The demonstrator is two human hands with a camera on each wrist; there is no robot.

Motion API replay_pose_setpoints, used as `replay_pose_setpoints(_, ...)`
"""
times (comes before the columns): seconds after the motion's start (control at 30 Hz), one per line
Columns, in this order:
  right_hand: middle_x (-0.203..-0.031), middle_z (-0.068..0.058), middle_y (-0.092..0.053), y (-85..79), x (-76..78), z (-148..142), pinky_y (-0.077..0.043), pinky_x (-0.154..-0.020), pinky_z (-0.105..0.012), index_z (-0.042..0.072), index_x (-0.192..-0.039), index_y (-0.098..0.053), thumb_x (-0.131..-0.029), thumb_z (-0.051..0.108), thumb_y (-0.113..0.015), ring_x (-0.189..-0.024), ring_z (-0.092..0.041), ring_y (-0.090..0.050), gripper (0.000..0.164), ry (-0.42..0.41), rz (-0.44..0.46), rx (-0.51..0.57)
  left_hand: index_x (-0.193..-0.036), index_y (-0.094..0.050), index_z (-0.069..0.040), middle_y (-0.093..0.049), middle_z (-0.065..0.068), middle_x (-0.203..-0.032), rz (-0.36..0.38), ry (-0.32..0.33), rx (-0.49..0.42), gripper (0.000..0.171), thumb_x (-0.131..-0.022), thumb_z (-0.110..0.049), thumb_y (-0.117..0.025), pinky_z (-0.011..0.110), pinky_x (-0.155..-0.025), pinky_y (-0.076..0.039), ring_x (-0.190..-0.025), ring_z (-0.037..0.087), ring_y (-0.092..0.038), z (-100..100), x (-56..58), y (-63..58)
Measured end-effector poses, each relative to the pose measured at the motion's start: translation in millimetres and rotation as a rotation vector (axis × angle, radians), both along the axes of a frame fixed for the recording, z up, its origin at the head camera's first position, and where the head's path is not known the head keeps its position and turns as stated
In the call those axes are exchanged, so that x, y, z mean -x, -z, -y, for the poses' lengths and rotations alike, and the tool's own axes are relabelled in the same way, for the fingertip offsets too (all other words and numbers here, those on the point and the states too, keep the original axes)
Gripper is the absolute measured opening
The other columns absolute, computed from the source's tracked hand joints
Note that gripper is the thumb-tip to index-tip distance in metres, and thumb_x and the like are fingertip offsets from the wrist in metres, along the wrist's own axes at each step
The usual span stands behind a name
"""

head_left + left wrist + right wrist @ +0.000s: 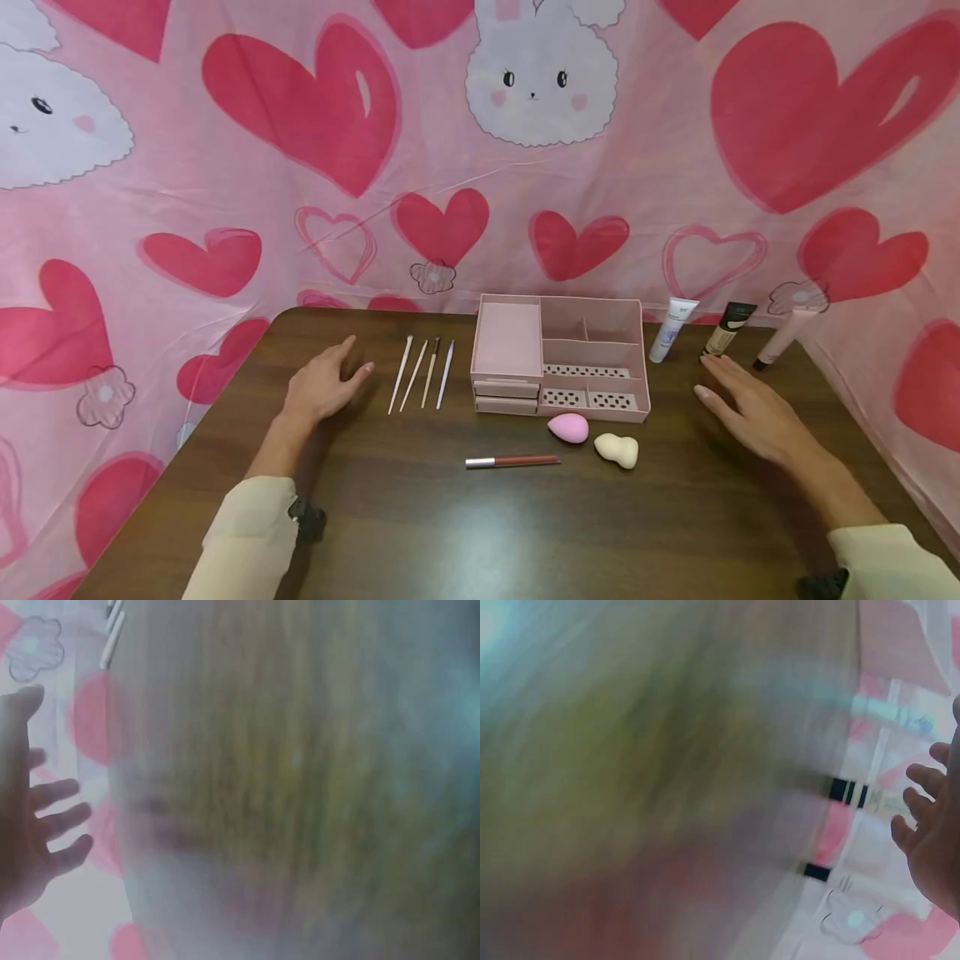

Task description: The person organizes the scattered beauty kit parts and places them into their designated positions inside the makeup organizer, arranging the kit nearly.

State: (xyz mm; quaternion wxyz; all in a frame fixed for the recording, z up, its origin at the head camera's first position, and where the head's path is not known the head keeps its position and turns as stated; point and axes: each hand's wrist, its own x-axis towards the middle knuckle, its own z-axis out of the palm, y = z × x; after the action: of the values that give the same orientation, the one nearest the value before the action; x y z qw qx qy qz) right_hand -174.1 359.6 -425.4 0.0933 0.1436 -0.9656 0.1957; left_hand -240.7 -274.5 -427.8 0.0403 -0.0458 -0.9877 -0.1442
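Observation:
My left hand (pixel 322 385) is held over the left of the table with fingers extended and nothing in it. Just right of it lie several slim makeup brushes (pixel 400 375), side by side. My right hand (pixel 753 408) reaches over the right side, fingers extended, holding nothing. Beyond its fingertips stand a white tube (pixel 672 330), a black-capped beige tube (pixel 724 330) and a pale pink tube (pixel 782 337); whether the fingers touch the middle one I cannot tell. Both wrist views show spread fingers, as on the left hand (pixel 45 802) and right hand (pixel 934 825).
A pink organizer (pixel 506 333) with compartments and small drawers stands at the table's back middle. In front lie a pink makeup sponge (pixel 569 428), a cream makeup sponge (pixel 618 451) and a lip gloss tube (pixel 513 461). A patterned pink cloth (pixel 525 179) hangs behind the table (pixel 405 517).

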Motion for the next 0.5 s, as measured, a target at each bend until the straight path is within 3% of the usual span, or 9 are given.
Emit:
replay_pose_setpoints(0.13,-0.154,-0.035,-0.041,-7.7,2.4,15.3,-0.030,-0.113,-0.067,0.005,-0.157,-0.036,-0.106,0.032,-0.051,-0.139,-0.057,-0.042,0.060,-0.012,0.030,0.111,-0.154,-0.043,-0.009,-0.049,0.024,-0.153,0.056,0.000,-0.081,0.073,-0.099,-0.056,-0.050,0.072,-0.102,-0.042,-0.138,0.049,-0.048,-7.8,-3.8,-3.0)
replay_pose_setpoints(0.27,-0.153,-0.030,-0.046,-13.4,4.1,30.2,-0.034,-0.120,-0.036,0.008,-0.157,-0.039,-0.105,0.031,-0.052,-0.135,-0.052,-0.048,0.057,-0.007,0.048,0.199,-0.149,-0.049,-0.005,-0.052,0.023,-0.151,0.089,0.000,-0.163,0.067,-0.098,-0.047,-0.058,0.070,-0.107,-0.040,-0.139,0.048,-0.048,-11.0,-6.1,-2.9)
replay_pose_setpoints(0.3,-0.154,-0.028,-0.046,-14.3,4.3,33.5,-0.033,-0.118,-0.027,0.009,-0.157,-0.039,-0.105,0.031,-0.052,-0.137,-0.047,-0.047,0.057,-0.002,0.061,0.222,-0.148,-0.050,-0.003,-0.053,0.024,-0.150,0.089,0.006,-0.177,0.066,-0.098,-0.046,-0.058,0.069,-0.108,-0.040,-0.138,0.048,-0.048,-12.1,-6.5,-2.9)
replay_pose_setpoints(0.37,-0.154,-0.025,-0.047,-15.8,5.0,40.5,-0.030,-0.109,-0.011,0.010,-0.156,-0.040,-0.105,0.033,-0.052,-0.141,-0.022,-0.047,0.057,0.015,0.079,0.265,-0.144,-0.053,0.000,-0.057,0.027,-0.145,0.082,0.013,-0.226,0.064,-0.097,-0.041,-0.061,0.065,-0.109,-0.041,-0.136,0.048,-0.052,-14.6,-6.6,-3.2)
replay_pose_setpoints(0.43,-0.153,-0.026,-0.048,-15.8,6.7,47.6,-0.030,-0.102,-0.003,0.007,-0.155,-0.041,-0.105,0.033,-0.053,-0.135,0.004,-0.043,0.058,0.011,0.104,0.333,-0.140,-0.057,0.004,-0.062,0.028,-0.138,0.079,0.025,-0.276,0.060,-0.096,-0.038,-0.064,0.061,-0.107,-0.046,-0.129,0.046,-0.059,-18.9,-6.3,-3.5)
replay_pose_setpoints(0.5,-0.152,-0.029,-0.046,-14.7,9.2,54.5,-0.029,-0.097,0.002,0.002,-0.155,-0.040,-0.105,0.030,-0.054,-0.124,0.022,-0.037,0.058,-0.006,0.137,0.415,-0.135,-0.060,0.005,-0.067,0.028,-0.130,0.081,0.022,-0.316,0.056,-0.095,-0.034,-0.065,0.057,-0.103,-0.050,-0.121,0.044,-0.065,-23.7,-6.5,-4.3)
